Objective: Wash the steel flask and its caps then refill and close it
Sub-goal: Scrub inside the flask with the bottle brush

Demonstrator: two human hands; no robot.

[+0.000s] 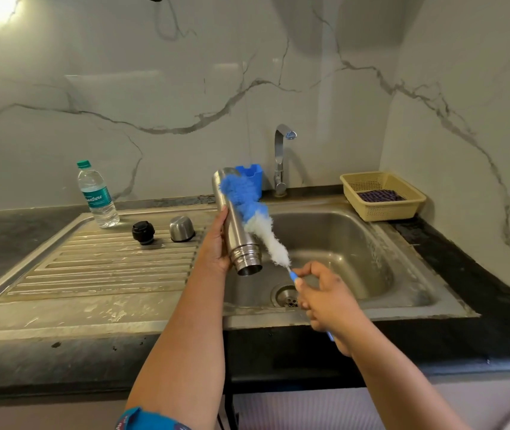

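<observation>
- Left hand [216, 243] fingers clamp steel flask [238, 225], mouth near, uncapped.
- Right hand [328, 297] fingers clamp bottle brush [253, 215] handle.
- Basket [383, 212], far right: dark cloth [380, 196] inside.

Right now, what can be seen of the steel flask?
The steel flask is a slim brushed-metal cylinder with a ringed, threaded neck. It is uncapped and tilted, open mouth pointing down toward the camera, held over the sink's left edge. The left hand grips its body. A blue-and-white bottle brush, held by the right hand, lies against its outside.
</observation>
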